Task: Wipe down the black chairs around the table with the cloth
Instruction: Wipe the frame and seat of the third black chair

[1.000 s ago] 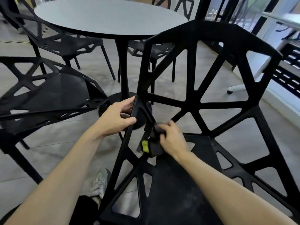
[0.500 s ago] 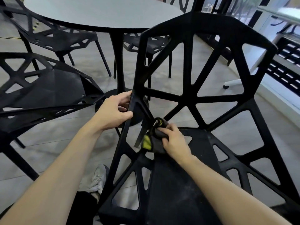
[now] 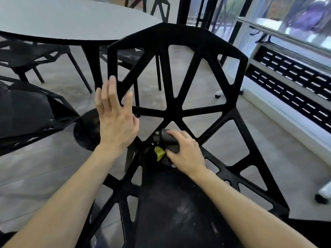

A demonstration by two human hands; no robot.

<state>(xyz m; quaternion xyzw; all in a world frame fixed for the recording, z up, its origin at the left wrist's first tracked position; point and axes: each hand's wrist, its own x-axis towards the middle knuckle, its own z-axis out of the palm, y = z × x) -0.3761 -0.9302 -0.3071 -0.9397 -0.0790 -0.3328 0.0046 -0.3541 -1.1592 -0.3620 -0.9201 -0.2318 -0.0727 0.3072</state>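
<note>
— Head cam, near first: what've you got?
— Your right hand is curled on the cloth, dark w/ a yellow-green bit, pressed where the black chair's seat meets its back. Seat looks dusty.
— And your left hand?
— Fingers straight & spread, at the chair back's left edge; can't tell if it's touching. Hands apart.
— Further out?
— Round table behind the backrest, more black chairs to your left & beyond it.
</note>
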